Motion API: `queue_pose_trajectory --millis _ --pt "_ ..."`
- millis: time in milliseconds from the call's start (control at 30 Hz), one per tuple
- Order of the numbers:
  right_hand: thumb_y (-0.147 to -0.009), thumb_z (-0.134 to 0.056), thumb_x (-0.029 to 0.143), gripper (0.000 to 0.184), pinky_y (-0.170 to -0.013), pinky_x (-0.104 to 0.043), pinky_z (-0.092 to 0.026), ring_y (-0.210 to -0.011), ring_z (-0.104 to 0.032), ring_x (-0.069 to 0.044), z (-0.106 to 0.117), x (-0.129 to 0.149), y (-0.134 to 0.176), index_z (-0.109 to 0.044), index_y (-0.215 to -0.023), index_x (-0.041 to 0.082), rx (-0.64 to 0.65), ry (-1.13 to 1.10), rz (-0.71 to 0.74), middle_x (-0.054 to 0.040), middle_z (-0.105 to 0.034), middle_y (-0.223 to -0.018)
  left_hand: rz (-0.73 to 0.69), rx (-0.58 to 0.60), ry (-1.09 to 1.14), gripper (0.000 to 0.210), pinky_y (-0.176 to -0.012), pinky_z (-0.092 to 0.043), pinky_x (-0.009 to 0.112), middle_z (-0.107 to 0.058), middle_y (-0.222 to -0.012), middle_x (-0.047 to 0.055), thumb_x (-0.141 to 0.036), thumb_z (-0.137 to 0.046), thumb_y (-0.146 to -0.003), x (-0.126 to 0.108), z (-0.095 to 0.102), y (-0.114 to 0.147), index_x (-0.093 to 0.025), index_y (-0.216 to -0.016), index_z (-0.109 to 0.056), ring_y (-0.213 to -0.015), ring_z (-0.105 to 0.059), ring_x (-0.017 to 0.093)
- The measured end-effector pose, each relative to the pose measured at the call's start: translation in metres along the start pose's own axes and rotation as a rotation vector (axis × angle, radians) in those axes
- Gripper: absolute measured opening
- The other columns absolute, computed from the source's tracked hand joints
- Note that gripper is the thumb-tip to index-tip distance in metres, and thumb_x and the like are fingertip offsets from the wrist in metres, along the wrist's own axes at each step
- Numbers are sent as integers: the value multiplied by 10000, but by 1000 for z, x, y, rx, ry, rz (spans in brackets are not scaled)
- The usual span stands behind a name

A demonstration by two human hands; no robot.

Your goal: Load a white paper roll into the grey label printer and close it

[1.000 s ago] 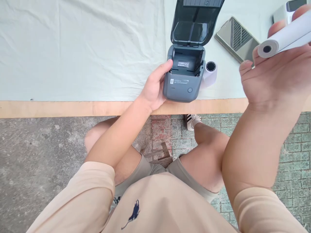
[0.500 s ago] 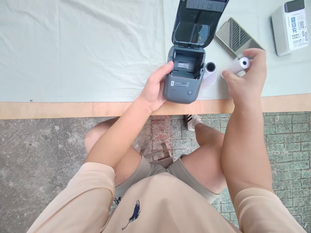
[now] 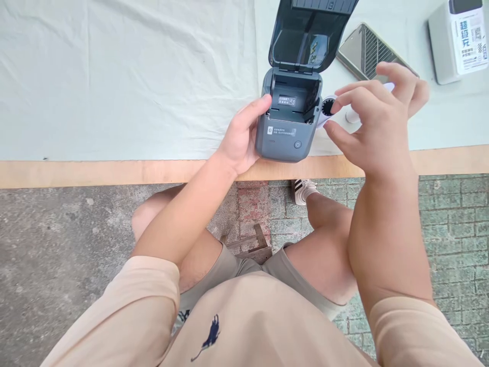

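Note:
My left hand [image 3: 244,135] grips the left side of a dark blue-grey label printer [image 3: 284,137], thumb on the rim of its open bay. The printer's lid [image 3: 303,43] stands raised, and no roll is in the bay. Just right of the printer is a white roll with a black toothed end [image 3: 327,107]. My right hand [image 3: 376,120] is over it with fingers apart, index fingertip and thumb close to that end; whether they touch it I cannot tell. Behind the fingers lies a second white roll [image 3: 352,116], mostly hidden.
A phone [image 3: 367,48] lies behind my right hand. At the far right stands a white box-shaped device [image 3: 445,46] with a printed label. A pale cloth [image 3: 153,81] covers the table, whose bare wooden front edge [image 3: 95,172] runs before my knees.
My right hand has let go of the white roll, leaving it on the cloth, and moved left to the black-ended roll. My left hand still holds the printer, barely moved.

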State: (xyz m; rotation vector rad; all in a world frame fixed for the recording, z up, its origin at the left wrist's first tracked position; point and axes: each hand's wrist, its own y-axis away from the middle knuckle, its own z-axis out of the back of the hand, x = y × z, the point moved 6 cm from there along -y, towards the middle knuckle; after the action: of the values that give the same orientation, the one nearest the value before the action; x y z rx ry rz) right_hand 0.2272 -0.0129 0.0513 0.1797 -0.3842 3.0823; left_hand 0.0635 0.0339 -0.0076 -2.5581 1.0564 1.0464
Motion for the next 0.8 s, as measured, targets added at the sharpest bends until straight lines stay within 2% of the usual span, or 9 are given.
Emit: queue_pose_trajectory --millis 167,267,333,367,433,500,533,600,800 --pt "-774 -626 305 145 -1113 -648 -143 -1308 -434 -261 5 7 -2 -529 -846 223 37 -98 9 -7 -644 -996 -4 13 35 270 -822 -586 291 -661 -723 -8 -386 -461 -897 -1 0 0 -201 -870 -655 -928 -691 174" --pt "-774 -613 292 162 -1074 -537 -348 -1183 -536 -236 24 9 -2 -513 -878 217 -137 -391 19 -27 -583 -988 -16 17 51 276 -831 -585 295 -666 -727 -10 -399 -478 -892 0 2 -1 -193 -881 -662 -942 -690 175" --pt "-777 -623 356 210 -901 -391 -488 -1006 -584 -177 39 8 -1 -517 -901 224 -306 -674 34 -32 -520 -967 -19 8 57 279 -849 -579 297 -672 -743 -8 -402 -491 -889 1 4 -1 -180 -882 -661 -969 -685 176" --pt "-766 -639 387 244 -799 -334 -502 -900 -578 -144 44 8 0 -522 -908 227 -344 -813 44 -30 -499 -935 -22 3 58 278 -860 -574 296 -673 -748 -6 -398 -496 -889 1 4 -1 -172 -878 -657 -980 -683 177" --pt "-720 -686 424 329 -642 -278 -466 -737 -529 -102 45 15 -1 -521 -934 236 -251 -1038 76 -18 -496 -857 -27 -3 52 273 -872 -564 297 -674 -767 -2 -380 -491 -898 1 3 -1 -158 -861 -643 -994 -679 177" --pt "-708 -698 417 379 -573 -268 -441 -690 -522 -102 37 32 -2 -501 -978 238 18 -1157 119 -8 -535 -819 -39 -16 24 259 -841 -558 283 -668 -787 -3 -357 -478 -911 1 2 -1 -154 -858 -629 -980 -681 171" --pt "-716 -695 392 376 -574 -273 -453 -716 -544 -112 33 42 -2 -492 -990 236 145 -1162 128 -10 -558 -843 -49 -26 2 241 -804 -552 265 -660 -789 -9 -340 -475 -916 0 1 0 -156 -863 -623 -960 -683 162" --pt "-720 -695 312 338 -628 -289 -497 -783 -570 -121 28 57 -1 -488 -975 233 274 -1077 141 -14 -568 -921 -71 -49 -39 193 -718 -518 218 -633 -771 -27 -293 -477 -921 -1 -2 1 -166 -870 -613 -884 -684 129" --pt "-754 -628 205 236 -682 -305 -535 -838 -557 -128 27 74 -9 -491 -937 263 175 -755 135 -6 -535 -956 -86 -58 15 100 -631 -442 168 -586 -737 -50 -219 -517 -908 -3 -5 4 -161 -873 -590 -667 -588 36"
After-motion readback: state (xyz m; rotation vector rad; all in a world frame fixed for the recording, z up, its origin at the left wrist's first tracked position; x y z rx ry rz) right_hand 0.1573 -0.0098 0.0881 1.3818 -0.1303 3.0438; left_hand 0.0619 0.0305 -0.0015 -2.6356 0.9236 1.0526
